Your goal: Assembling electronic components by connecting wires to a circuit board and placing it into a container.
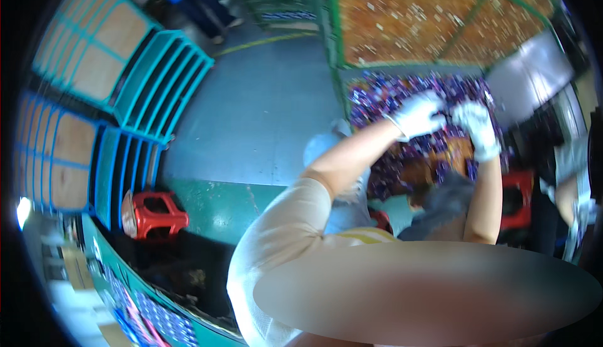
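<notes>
Left hand (pixel 418 116) and right hand (pixel 476 124), both in white fabric gloves, are out over the spread of small shiny purple packets (pixel 377 99), side by side with a narrow gap between them. Left: bare left forearm (pixel 358 158) runs diagonally up and rightward from a bent elbow, pale short sleeve (pixel 282 221) above that; palm side down as far as I can see, fingers loosely curved, pointing right toward the other hand. Right: bare right forearm (pixel 485 202) comes almost straight up; hand tips left at the wrist, fingers bent inward toward the left hand. Motion blur on both; can't tell if either one pinches a packet or just touches the pile. Fingers don't look fully spread, hands aren't pressed together. Packets lie in a loose layer on an orange-brown surface (pixel 457 152) that shows through in patches just below the hands. Directly beyond: large orange-brown panel in a green metal frame (pixel 411 11), scattered with small pale pieces. Flat grey shiny sheet (pixel 531 80) sits to the right of the pile. Well off left, on the floor (pixel 257 108): red plastic stool (pixel 160 215) beside a blue metal rack (pixel 100 165).
</notes>
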A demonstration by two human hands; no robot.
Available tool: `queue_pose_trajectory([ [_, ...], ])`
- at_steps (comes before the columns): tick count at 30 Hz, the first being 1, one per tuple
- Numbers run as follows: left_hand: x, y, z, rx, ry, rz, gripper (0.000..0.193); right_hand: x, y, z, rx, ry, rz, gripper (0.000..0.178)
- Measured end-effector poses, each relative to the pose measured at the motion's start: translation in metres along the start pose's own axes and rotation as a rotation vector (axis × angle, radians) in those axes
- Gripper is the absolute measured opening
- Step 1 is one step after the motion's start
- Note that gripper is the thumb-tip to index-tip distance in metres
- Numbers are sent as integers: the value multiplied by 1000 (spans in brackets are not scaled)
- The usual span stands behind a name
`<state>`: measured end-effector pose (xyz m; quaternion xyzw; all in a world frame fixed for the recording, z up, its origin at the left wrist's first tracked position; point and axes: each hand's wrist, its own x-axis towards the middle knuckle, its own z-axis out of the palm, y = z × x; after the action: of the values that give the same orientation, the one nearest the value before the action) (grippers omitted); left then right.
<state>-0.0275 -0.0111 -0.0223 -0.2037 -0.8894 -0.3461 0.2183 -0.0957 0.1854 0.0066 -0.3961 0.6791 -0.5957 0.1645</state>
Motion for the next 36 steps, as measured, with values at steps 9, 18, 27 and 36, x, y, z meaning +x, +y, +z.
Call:
queue_pose_trajectory([
  [9,-8,7,-3,548,-3,217,19,-6,-27,31,-379,-308,332,54],
  [18,-7,-10,3,504,-209,106,21,-13,29,23,-774,-154,-84,17],
  [27,-23,22,-3,-2362,-810,-462,29,0,-48,41,-1442,451,-723,15],
  [36,-12,5,-9,115,-223,-192,22,12,-20,32,-586,683,-355,39],
])
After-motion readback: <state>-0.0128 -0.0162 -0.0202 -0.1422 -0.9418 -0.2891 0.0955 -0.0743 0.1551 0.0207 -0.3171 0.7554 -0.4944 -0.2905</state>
